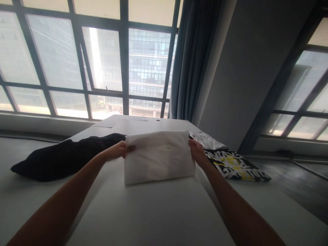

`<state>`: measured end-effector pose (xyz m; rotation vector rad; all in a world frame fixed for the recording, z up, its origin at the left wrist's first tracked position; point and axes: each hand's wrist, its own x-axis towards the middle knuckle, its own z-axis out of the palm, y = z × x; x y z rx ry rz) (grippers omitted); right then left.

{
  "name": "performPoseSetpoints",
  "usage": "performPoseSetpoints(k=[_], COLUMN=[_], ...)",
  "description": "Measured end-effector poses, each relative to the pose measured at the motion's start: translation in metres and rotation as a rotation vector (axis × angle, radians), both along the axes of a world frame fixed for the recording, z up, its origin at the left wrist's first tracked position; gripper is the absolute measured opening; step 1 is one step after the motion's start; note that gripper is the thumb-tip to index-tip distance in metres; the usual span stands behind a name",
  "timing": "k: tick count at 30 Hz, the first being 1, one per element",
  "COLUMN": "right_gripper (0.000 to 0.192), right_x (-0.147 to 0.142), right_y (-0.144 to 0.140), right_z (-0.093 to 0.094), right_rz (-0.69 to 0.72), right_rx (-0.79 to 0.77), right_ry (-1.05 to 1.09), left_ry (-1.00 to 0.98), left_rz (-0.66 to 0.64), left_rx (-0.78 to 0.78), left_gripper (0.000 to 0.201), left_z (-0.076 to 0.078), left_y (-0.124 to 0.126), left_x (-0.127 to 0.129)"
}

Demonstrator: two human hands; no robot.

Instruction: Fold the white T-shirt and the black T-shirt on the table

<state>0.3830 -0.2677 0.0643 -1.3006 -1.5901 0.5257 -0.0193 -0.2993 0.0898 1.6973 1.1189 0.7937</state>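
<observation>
A flat, rectangular white frosted plastic bag (160,159) is held up over the white table, its lower edge hanging toward me. My left hand (121,149) is closed on its left edge near the top. At the opposite edge, my right hand (197,149) grips the upper corner area, its fingertips partly hidden behind the bag. Faint creases and shading show on the bag's face; whether anything lies inside I cannot tell.
Black cloth (71,155) lies heaped on the left. To the right are a black garment with white and yellow lettering (235,165) and a whitish piece (208,140). Paper (105,125) rests on the far part of the white table (151,215), before windows and a blue curtain (191,61).
</observation>
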Motion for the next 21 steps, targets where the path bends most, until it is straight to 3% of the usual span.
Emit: performPoseSetpoints(k=[3, 6, 8, 12, 16, 18, 21], right_gripper=[0.053, 0.045, 0.046, 0.044, 0.046, 0.048, 0.051], right_x=[-0.014, -0.021, -0.023, -0.025, -0.03, -0.031, -0.029], right_y=[0.013, 0.018, 0.017, 0.011, 0.008, 0.011, 0.017], right_z=[-0.019, -0.036, -0.042, -0.039, -0.033, -0.034, -0.041], right_rz=[-0.101, -0.074, -0.015, 0.063, 0.028, -0.004, -0.074], right_rx=[-0.145, -0.226, -0.2, -0.129, 0.102, 0.167, 0.039], right_ry=[-0.184, -0.318, -0.356, -0.38, -0.355, -0.388, -0.532], left_ry=[0.055, 0.122, 0.158, 0.306, 0.355, 0.41, 0.614], left_rz=[0.183, 0.324, 0.367, 0.398, 0.394, 0.43, 0.417], left_rx=[-0.088, -0.063, 0.008, 0.244, 0.462, 0.495, 0.408], left_gripper=[0.072, 0.076, 0.077, 0.077, 0.053, 0.048, 0.045], left_z=[-0.031, -0.061, -0.071, -0.063, -0.045, -0.044, -0.052], left_y=[0.019, 0.035, 0.039, 0.033, 0.025, 0.025, 0.026], left_x=[-0.003, -0.003, 0.001, 0.01, 0.014, 0.013, 0.009])
